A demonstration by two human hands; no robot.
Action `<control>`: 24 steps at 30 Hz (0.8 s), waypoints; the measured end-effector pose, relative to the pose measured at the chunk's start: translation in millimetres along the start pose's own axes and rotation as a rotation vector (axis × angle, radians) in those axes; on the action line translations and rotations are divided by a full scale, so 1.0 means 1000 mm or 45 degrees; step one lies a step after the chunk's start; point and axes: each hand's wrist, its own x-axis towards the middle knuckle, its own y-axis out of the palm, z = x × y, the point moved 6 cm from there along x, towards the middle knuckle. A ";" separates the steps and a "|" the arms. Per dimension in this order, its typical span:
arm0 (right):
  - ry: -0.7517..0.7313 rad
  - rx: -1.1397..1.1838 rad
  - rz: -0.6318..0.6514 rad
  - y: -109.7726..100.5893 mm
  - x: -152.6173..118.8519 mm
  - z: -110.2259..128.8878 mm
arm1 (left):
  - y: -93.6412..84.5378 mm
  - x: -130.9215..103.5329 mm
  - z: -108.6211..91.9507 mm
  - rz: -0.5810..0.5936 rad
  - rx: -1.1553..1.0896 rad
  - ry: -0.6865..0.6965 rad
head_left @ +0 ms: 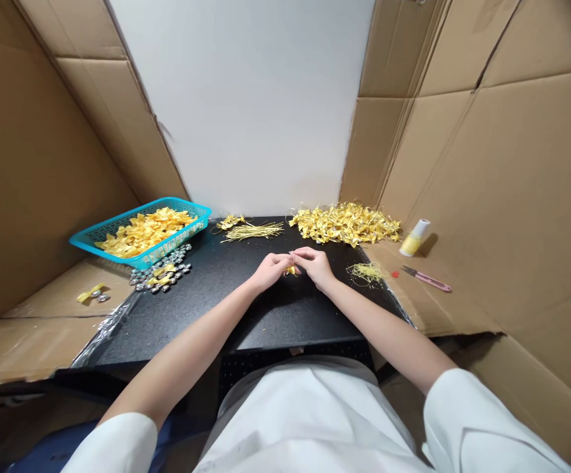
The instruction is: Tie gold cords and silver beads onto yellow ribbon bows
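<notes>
Over the middle of the black table (181,322), both hands meet at a small yellow ribbon bow (292,270). My left hand (271,270) pinches the bow from the left side. From the right, my right hand (316,266) has thumb and fingers closed near the top of the bow; a thin strand seems to stand up between the fingertips, too fine to make out well. Beyond the hands lies a bundle of gold ties (254,230), with a few finished-looking bows (230,222) beside it.
A blue basket (81,240) of yellow bows stands at the left, silver bells (140,281) beside it. Back right is a heap of bows (347,223). Yellow thread scraps (366,272), pink thread snips (428,279) and a thread spool (414,238) lie right. Cardboard walls (526,184) flank the table.
</notes>
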 end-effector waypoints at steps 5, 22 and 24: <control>0.040 0.038 -0.011 -0.001 -0.002 0.004 | 0.000 0.000 -0.003 0.027 0.027 0.029; 0.060 0.131 0.060 0.004 -0.006 0.011 | -0.001 -0.003 -0.017 0.130 0.126 0.207; 0.079 0.144 0.089 0.006 -0.006 0.011 | -0.001 -0.004 -0.019 0.137 0.136 0.219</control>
